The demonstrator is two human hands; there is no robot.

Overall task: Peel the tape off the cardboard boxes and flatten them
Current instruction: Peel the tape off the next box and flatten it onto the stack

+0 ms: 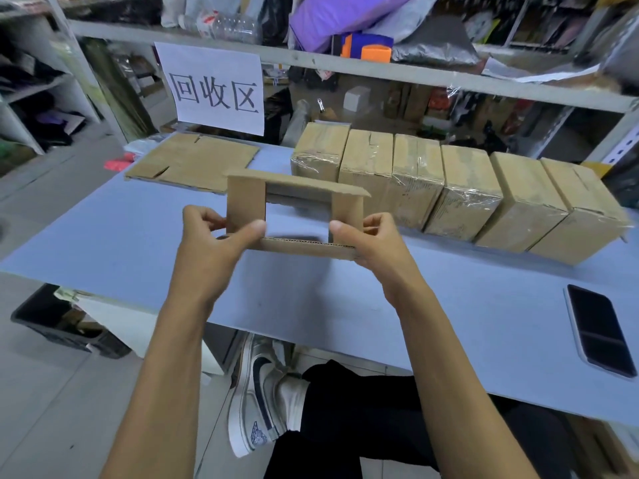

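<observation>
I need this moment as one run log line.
hands: left, right grip open box | flattened: one | taped boxes: waiting

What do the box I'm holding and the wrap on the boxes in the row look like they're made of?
Opened box: corrugated cardboard, matte brown; the fluted layer shows along its cut edge. Wrap on the row of boxes: likely clear plastic packing tape, glossy and wrinkled, catching the light.

Both hands, left [211,233] and right [371,240], grip an opened cardboard box [294,216] above the table [103,243].
</observation>
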